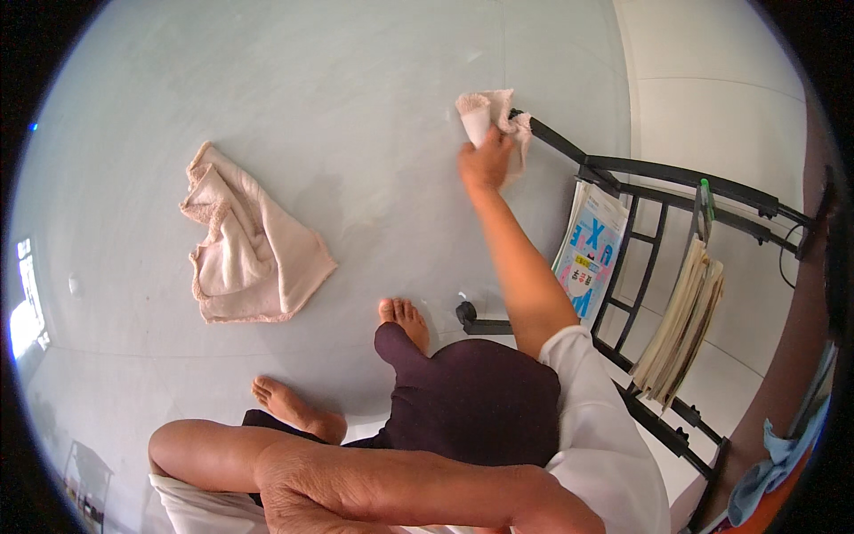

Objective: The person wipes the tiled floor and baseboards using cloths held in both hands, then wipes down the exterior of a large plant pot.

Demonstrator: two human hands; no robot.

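Observation:
My right hand (490, 160) reaches forward and grips a pale pink fleece cloth (476, 123). Part of that cloth is bunched up, and part drapes around the tip of a black metal leg. A larger pale pink fleece cloth (267, 247) lies crumpled on the floor to the left, apart from my hands. My bent left arm (400, 484) crosses the bottom of the view close to the camera, and my left hand is out of view.
At right lies a black metal rack (674, 173) with a caster (467, 311) on one leg. It holds a printed magazine (594, 247) and a stack of papers (680, 327). My bare feet (408, 320) rest on the grey floor (360, 120). A blue cloth (767, 467) hangs at lower right.

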